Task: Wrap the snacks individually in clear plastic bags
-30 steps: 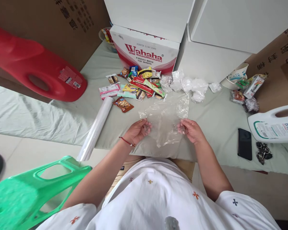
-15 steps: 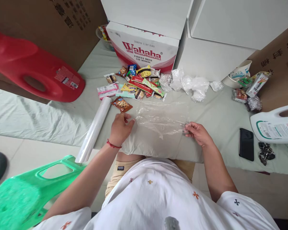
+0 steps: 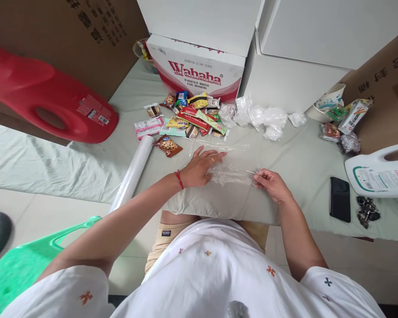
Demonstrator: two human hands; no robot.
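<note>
A sheet of clear plastic wrap (image 3: 234, 174) lies crinkled on the pale green cloth in front of me. My left hand (image 3: 202, 167) rests over its left part with the fingers spread. At its right edge my right hand (image 3: 271, 182) pinches the film between thumb and fingers. Just beyond my left hand sits a brown-wrapped cookie (image 3: 167, 145). The roll of plastic wrap (image 3: 134, 170) slants along the table to the left, its near end hidden behind my left forearm.
Behind the film is a pile of wrapped snacks (image 3: 194, 117), with several crumpled plastic wads (image 3: 268, 119) beside it. A Wahaha carton (image 3: 199, 73) stands behind. A red jug (image 3: 96, 117) is at left; a phone (image 3: 340, 198), keys (image 3: 368, 212) and a white bottle (image 3: 381, 174) are at right.
My left hand has moved right from the film's left edge onto its middle, its fingers now spread. The film looks more bunched near my side. My right hand keeps its pinch.
</note>
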